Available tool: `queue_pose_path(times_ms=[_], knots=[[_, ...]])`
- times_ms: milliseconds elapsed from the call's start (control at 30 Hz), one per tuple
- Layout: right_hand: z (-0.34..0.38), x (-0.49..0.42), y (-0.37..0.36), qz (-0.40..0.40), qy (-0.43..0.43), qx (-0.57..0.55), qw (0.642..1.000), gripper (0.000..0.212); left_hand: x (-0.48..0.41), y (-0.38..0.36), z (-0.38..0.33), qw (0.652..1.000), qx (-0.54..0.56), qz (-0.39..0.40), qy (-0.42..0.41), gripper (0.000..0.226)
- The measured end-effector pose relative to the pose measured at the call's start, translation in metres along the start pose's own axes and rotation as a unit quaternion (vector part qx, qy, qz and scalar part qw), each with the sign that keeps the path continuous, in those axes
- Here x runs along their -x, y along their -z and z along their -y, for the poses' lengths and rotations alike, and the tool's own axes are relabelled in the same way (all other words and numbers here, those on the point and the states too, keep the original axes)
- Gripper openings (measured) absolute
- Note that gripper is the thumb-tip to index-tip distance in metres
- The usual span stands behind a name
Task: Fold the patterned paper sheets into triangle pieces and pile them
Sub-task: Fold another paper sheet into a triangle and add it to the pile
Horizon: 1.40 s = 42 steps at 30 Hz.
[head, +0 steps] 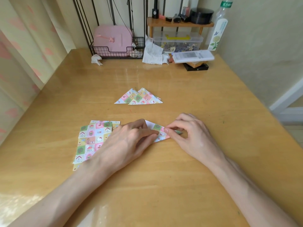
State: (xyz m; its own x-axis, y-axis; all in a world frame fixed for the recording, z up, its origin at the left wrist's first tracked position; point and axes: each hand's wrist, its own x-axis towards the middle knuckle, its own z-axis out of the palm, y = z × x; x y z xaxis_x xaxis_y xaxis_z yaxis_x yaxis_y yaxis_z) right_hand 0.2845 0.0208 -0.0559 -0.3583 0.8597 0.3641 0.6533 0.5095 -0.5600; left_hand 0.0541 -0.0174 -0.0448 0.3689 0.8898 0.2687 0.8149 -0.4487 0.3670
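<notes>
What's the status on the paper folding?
Left hand pressing, right hand pinching the sheet being folded. Folded triangles piled beyond; flat sheets at left. Nothing in the way.

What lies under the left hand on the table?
The left hand rests on the half-folded sheet, its white corner showing beyond the fingers. The hand also covers the right edge of the flat sheet stack; those parts are hidden.
</notes>
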Motion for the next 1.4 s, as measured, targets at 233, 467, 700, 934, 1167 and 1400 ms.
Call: queue_pose_path(times_ms=[233, 467, 700, 934, 1167, 1400], knots=[[0.0013, -0.0001, 0.0009, -0.002, -0.003, -0.004, 1.000, 0.011, -0.0005, -0.0004, -0.0007, 1.000, -0.025, -0.002, -0.014, 0.032], [0.0014, -0.0004, 0.0009, 0.002, -0.007, 0.000, 1.000, 0.011, -0.0012, -0.0003, -0.0017, 0.999, -0.033, 0.005, -0.008, 0.038], [0.0002, -0.0006, 0.0008, 0.006, -0.013, -0.003, 1.000, 0.011, -0.0021, -0.0011, -0.0015, 0.999, -0.029, 0.000, -0.014, 0.036], [-0.0025, -0.0011, -0.0002, 0.013, -0.017, -0.004, 1.000, 0.013, -0.0029, -0.0013, -0.0021, 0.999, -0.029, 0.002, -0.029, 0.034], [-0.0036, -0.0019, -0.0007, 0.018, -0.022, -0.010, 1.000, 0.012, -0.0016, -0.0006, -0.0015, 0.998, -0.049, -0.002, -0.043, 0.028], [-0.0034, -0.0022, -0.0005, 0.014, -0.024, -0.021, 0.999, 0.009, -0.0009, 0.0008, -0.0036, 0.998, -0.050, -0.004, -0.047, 0.028]])
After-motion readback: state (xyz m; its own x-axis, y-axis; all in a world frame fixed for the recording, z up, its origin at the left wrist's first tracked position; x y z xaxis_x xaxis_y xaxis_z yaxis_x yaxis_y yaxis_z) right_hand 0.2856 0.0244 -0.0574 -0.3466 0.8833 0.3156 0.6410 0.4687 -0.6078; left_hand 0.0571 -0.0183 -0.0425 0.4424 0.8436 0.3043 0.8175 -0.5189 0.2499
